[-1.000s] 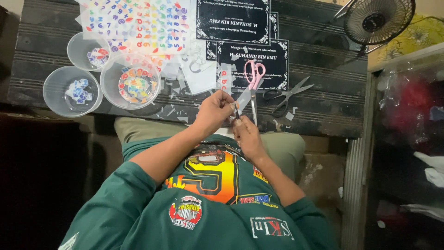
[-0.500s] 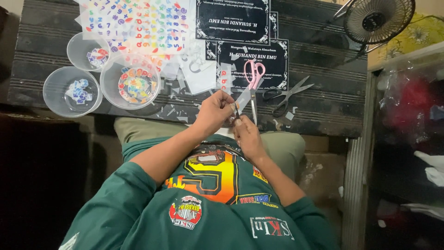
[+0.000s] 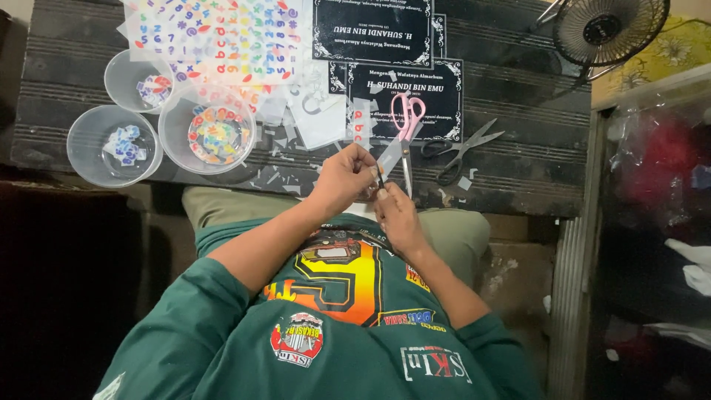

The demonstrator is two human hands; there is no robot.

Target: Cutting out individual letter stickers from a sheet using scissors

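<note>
Dark slatted table: carries all the items below.

Sheet of coloured letter and number stickers: lies flat at the far left. Two black printed cards sit beside it, and a small fan stands at the far right.

Three clear tubs: grouped at the left, each holding cut coloured pieces.

Pink-handled scissors and dark scissors: both lie unheld, just beyond the hands.

Left hand: fingers closed narrowly, pinching a small clear strip at the near table edge.

Right hand: close below, fingertips meeting the same strip; its exact grip cannot be told.

Assessment: fine work on one cut piece appears to be in hand. Any further handling calls for a steady fingertip pinch, clear of the pink scissors' blades.
</note>
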